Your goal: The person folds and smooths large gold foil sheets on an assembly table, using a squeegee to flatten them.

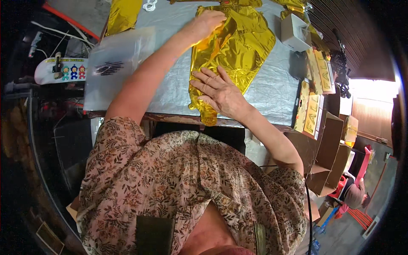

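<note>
A flat, shiny gold foil balloon (pixel 246 46) lies lengthwise on the table, its narrow end hanging over the near edge. At its far left part, my left hand (pixel 206 26) bends over the foil with its fingers together, gripping a creased fold. The fingertips are partly hidden. Closer to me, my right hand (pixel 221 93) rests on the narrow part of the foil, fingers spread and palm down. Wrinkles run through the foil between both hands.
The silvery table cover (pixel 272 97) bears a clear plastic bag (pixel 114 63) at left and a white box (pixel 295 33) at right. More gold foil (pixel 123 17) lies at the far left. Printed cartons (pixel 312 110) stand along the right edge. Another person (pixel 355 195) is at the far right.
</note>
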`<state>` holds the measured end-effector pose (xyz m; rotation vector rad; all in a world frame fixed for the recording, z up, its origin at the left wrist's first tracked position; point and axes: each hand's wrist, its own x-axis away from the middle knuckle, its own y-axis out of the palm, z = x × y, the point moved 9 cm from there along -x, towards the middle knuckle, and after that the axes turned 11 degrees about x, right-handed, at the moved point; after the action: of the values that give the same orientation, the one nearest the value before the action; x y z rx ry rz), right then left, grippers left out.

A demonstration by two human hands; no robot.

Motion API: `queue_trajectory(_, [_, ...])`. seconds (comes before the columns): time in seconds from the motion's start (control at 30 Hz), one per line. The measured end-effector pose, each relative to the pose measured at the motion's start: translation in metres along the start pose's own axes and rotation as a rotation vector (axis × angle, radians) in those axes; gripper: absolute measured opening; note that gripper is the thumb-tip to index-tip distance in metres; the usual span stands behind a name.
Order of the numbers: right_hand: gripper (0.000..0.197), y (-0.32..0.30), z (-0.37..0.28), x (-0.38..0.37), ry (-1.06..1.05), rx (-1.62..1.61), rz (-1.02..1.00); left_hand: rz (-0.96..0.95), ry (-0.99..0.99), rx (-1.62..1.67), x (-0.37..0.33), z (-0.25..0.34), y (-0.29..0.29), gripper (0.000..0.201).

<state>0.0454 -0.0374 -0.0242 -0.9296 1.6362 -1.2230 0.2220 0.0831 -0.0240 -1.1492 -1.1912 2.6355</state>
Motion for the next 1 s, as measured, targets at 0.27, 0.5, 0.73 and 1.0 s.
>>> queue_trajectory(0.27, [0.050,0.000,0.001,0.000,-0.010,-0.057,-0.037,-0.089,-0.011,0.020,-0.002,0.005,0.028,0.040])
queue_trajectory(0.5, [0.048,-0.013,0.008,-0.002,0.054,-0.131,0.015,-0.120,-0.030,0.024,-0.001,0.006,0.030,0.044])
queue_trajectory(0.73, [0.046,-0.042,0.153,0.027,0.610,0.273,0.122,-0.019,0.043,-0.054,0.000,0.012,0.027,0.041])
queue_trajectory(1.0, [0.052,-0.024,0.205,0.053,0.668,0.307,0.044,-0.209,-0.125,-0.143,0.002,0.007,0.040,0.044])
